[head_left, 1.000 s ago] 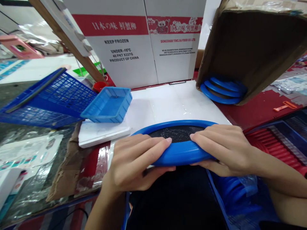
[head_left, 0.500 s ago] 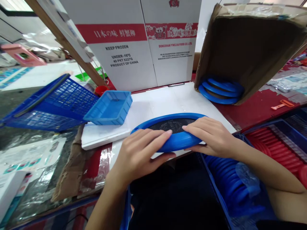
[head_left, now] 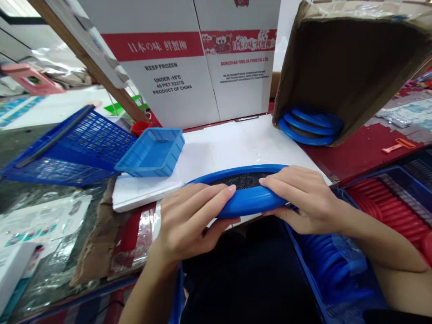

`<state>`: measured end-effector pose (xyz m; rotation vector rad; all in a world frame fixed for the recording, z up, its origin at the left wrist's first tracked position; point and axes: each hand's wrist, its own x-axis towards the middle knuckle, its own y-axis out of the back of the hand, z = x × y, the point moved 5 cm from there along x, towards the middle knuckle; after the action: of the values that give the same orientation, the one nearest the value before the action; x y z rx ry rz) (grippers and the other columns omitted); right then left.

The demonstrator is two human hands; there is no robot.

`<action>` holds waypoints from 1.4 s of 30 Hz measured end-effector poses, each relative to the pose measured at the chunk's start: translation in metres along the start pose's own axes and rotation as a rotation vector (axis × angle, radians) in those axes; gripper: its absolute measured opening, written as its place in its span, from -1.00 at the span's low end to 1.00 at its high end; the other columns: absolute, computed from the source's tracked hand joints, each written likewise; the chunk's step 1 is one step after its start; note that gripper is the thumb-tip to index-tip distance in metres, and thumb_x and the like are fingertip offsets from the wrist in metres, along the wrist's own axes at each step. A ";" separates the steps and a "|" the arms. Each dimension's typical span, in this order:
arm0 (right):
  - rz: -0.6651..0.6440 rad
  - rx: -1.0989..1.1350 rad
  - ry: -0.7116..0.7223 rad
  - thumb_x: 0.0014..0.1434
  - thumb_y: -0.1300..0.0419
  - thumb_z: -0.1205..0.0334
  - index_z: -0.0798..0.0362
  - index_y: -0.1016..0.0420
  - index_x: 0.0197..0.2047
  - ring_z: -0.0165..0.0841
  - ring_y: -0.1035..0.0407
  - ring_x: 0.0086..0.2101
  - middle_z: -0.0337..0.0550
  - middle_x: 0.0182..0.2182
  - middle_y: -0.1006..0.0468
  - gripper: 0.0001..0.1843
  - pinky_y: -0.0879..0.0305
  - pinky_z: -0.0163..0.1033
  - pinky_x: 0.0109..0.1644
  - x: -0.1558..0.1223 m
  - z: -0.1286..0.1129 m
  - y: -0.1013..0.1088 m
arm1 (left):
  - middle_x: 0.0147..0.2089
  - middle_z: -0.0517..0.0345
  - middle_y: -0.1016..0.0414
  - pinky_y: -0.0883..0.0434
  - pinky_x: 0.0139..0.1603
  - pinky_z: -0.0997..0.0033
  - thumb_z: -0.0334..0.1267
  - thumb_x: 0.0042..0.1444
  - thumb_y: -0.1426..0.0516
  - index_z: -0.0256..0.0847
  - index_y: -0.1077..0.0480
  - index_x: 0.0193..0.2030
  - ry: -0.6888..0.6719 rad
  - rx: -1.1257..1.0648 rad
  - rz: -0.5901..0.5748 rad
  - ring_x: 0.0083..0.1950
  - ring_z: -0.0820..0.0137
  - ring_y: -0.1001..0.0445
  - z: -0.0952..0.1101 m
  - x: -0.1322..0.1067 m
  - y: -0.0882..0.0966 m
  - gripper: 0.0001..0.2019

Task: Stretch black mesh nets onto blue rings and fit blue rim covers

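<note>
A round blue ring with a black mesh centre [head_left: 254, 202] is held tilted at the near edge of the white board [head_left: 236, 141]. My left hand [head_left: 195, 218] grips its near left rim, thumb underneath and fingers on top. On the near right rim my right hand [head_left: 300, 195] has the same kind of hold, fingertips over the edge of the mesh. The underside of the ring is hidden. Several similar blue rings [head_left: 307, 128] lie stacked at the mouth of the tipped cardboard box [head_left: 347, 72] beyond my right hand.
A shallow light-blue tray [head_left: 151, 153] sits on the board's left end, beside a blue basket [head_left: 74, 150]. White printed cartons [head_left: 175, 103] stand behind. At lower right are crates with blue rings [head_left: 327, 265] and red rings [head_left: 384, 202]. An orange-handled tool [head_left: 398, 145] lies on the red table.
Both hands still grip the ring. It has tilted slightly, so its near rim looks thicker and less mesh shows. My left hand has shifted a little left.
</note>
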<state>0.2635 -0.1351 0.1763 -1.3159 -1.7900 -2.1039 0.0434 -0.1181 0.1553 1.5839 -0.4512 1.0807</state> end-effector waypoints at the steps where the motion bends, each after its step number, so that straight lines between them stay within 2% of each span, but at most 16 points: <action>1: 0.018 -0.006 0.007 0.45 -0.22 0.20 0.18 -0.48 0.16 -0.15 -0.61 -0.23 0.08 -0.16 -0.70 -0.69 -0.53 -0.08 -0.15 0.001 -0.002 -0.002 | -0.07 -0.02 -0.71 -0.62 -0.18 0.25 -0.23 0.26 -0.34 -0.20 -0.50 0.24 0.001 0.004 0.031 -0.19 0.21 -0.69 -0.001 -0.002 -0.001 -0.58; 3: 0.024 -0.021 0.029 0.43 -0.24 0.20 0.21 -0.49 0.13 -0.15 -0.61 -0.24 0.09 -0.18 -0.70 -0.70 -0.53 -0.08 -0.16 0.005 -0.004 -0.006 | -0.07 -0.01 -0.72 -0.61 -0.19 0.23 -0.23 0.25 -0.35 -0.16 -0.49 0.27 0.014 -0.008 0.058 -0.19 0.20 -0.69 -0.006 -0.007 -0.003 -0.54; 6: -0.008 -0.052 0.061 0.44 -0.26 0.11 0.21 -0.49 0.16 -0.14 -0.62 -0.20 0.10 -0.12 -0.71 -0.63 -0.53 -0.08 -0.13 0.008 -0.004 -0.011 | -0.03 -0.03 -0.72 -0.61 -0.18 0.18 -0.18 0.26 -0.34 -0.08 -0.47 0.30 0.039 -0.091 0.035 -0.14 0.17 -0.70 -0.020 -0.018 -0.006 -0.52; 10: -0.032 -0.024 0.049 0.46 -0.23 -0.06 0.17 -0.44 0.26 -0.13 -0.62 -0.09 0.11 -0.04 -0.70 -0.48 -0.54 -0.04 -0.02 0.002 0.008 -0.008 | -0.04 -0.03 -0.72 -0.60 0.05 -0.04 -0.05 0.39 -0.22 -0.03 -0.48 0.28 0.111 -0.253 0.047 -0.11 0.16 -0.70 -0.041 -0.046 -0.001 -0.62; 12: -0.028 0.017 0.020 0.48 -0.22 -0.03 0.13 -0.43 0.27 -0.14 -0.61 -0.07 0.09 -0.04 -0.70 -0.52 -0.54 -0.03 0.01 -0.006 0.017 -0.003 | -0.02 -0.02 -0.72 -0.57 0.18 -0.13 -0.06 0.42 -0.18 -0.03 -0.47 0.30 0.189 -0.315 0.090 -0.04 0.14 -0.70 -0.047 -0.060 0.007 -0.63; 14: -0.031 0.047 0.018 0.50 -0.19 0.03 0.09 -0.43 0.27 -0.15 -0.61 -0.05 0.07 -0.05 -0.69 -0.58 -0.54 -0.02 0.02 -0.013 0.022 -0.001 | 0.05 -0.07 -0.70 -0.55 0.24 -0.15 -0.12 0.42 -0.19 -0.07 -0.41 0.38 0.269 -0.323 0.052 0.08 0.11 -0.68 -0.044 -0.067 0.014 -0.57; 16: -0.044 0.052 0.043 0.51 -0.17 0.05 0.10 -0.42 0.29 -0.13 -0.60 -0.03 0.09 -0.04 -0.69 -0.59 -0.53 0.01 0.03 -0.016 0.020 -0.002 | 0.12 -0.13 -0.67 -0.55 0.24 -0.11 -0.16 0.38 -0.24 -0.13 -0.34 0.43 0.279 -0.263 -0.092 0.15 0.07 -0.65 -0.032 -0.062 0.017 -0.48; 19: -0.071 0.034 0.079 0.54 -0.12 0.05 0.16 -0.42 0.29 -0.12 -0.59 -0.04 0.14 -0.04 -0.68 -0.57 -0.51 0.05 0.04 -0.014 0.009 -0.008 | 0.10 -0.15 -0.68 -0.59 0.13 0.04 -0.14 0.33 -0.30 -0.20 -0.35 0.41 0.156 -0.134 -0.258 0.10 0.07 -0.66 -0.004 -0.039 0.016 -0.44; 22: -0.085 0.043 0.072 0.53 -0.14 0.01 0.15 -0.41 0.31 -0.12 -0.58 -0.05 0.12 -0.04 -0.68 -0.53 -0.49 0.04 0.05 -0.008 0.000 -0.011 | 0.03 -0.14 -0.70 -0.62 0.05 0.12 -0.12 0.35 -0.29 -0.26 -0.42 0.33 0.084 -0.026 -0.274 0.01 0.09 -0.69 0.015 -0.013 0.015 -0.51; 25: -0.086 0.050 0.049 0.50 -0.18 -0.02 0.12 -0.41 0.33 -0.13 -0.57 -0.06 0.09 -0.05 -0.67 -0.50 -0.49 0.02 0.05 -0.003 -0.005 -0.009 | 0.00 -0.15 -0.71 -0.63 0.01 0.15 -0.14 0.34 -0.29 -0.32 -0.47 0.25 0.071 0.051 -0.261 -0.04 0.10 -0.71 0.024 0.002 0.016 -0.56; 31: -0.098 0.045 0.037 0.52 -0.17 0.05 0.09 -0.46 0.27 -0.15 -0.58 -0.03 0.08 -0.02 -0.68 -0.61 -0.47 -0.02 0.05 0.006 -0.014 0.001 | 0.03 -0.09 -0.70 -0.64 -0.03 0.26 -0.18 0.39 -0.24 -0.28 -0.45 0.26 0.167 -0.021 -0.278 -0.04 0.17 -0.71 0.026 0.009 0.020 -0.62; 33: -0.055 0.026 0.034 0.49 -0.19 0.14 0.10 -0.48 0.23 -0.16 -0.59 -0.09 0.05 -0.07 -0.70 -0.66 -0.46 -0.01 0.03 0.007 -0.018 0.001 | 0.04 -0.06 -0.71 -0.64 -0.03 0.26 -0.21 0.39 -0.23 -0.23 -0.46 0.26 0.204 -0.028 -0.282 -0.05 0.18 -0.71 0.026 0.009 0.019 -0.64; 36: 0.049 -0.007 0.013 0.42 -0.24 0.22 0.07 -0.51 0.19 -0.17 -0.59 -0.21 0.00 -0.13 -0.71 -0.68 -0.43 -0.03 -0.07 0.006 -0.020 -0.001 | -0.01 0.00 -0.72 -0.65 -0.05 0.26 -0.27 0.34 -0.27 -0.17 -0.49 0.24 0.211 0.000 -0.213 -0.10 0.19 -0.71 0.025 0.010 0.018 -0.65; 39: 0.076 -0.019 -0.001 0.39 -0.24 0.21 0.04 -0.54 0.16 -0.17 -0.59 -0.24 -0.02 -0.14 -0.71 -0.69 -0.43 -0.04 -0.12 0.009 -0.021 -0.009 | -0.02 0.02 -0.72 -0.65 -0.08 0.28 -0.27 0.31 -0.29 -0.15 -0.50 0.23 0.190 -0.006 -0.162 -0.12 0.20 -0.71 0.017 0.009 0.017 -0.64; 42: 0.037 -0.048 0.007 0.43 -0.23 0.15 0.07 -0.53 0.19 -0.16 -0.59 -0.20 0.02 -0.11 -0.71 -0.67 -0.46 -0.05 -0.10 0.016 -0.020 -0.016 | -0.01 0.01 -0.72 -0.64 -0.10 0.28 -0.20 0.33 -0.29 -0.14 -0.49 0.24 0.141 -0.102 -0.188 -0.12 0.22 -0.71 -0.003 0.005 0.014 -0.63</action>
<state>0.2337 -0.1402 0.1756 -1.3408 -1.7094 -2.1420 0.0339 -0.1190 0.1670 1.4201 -0.2529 1.0020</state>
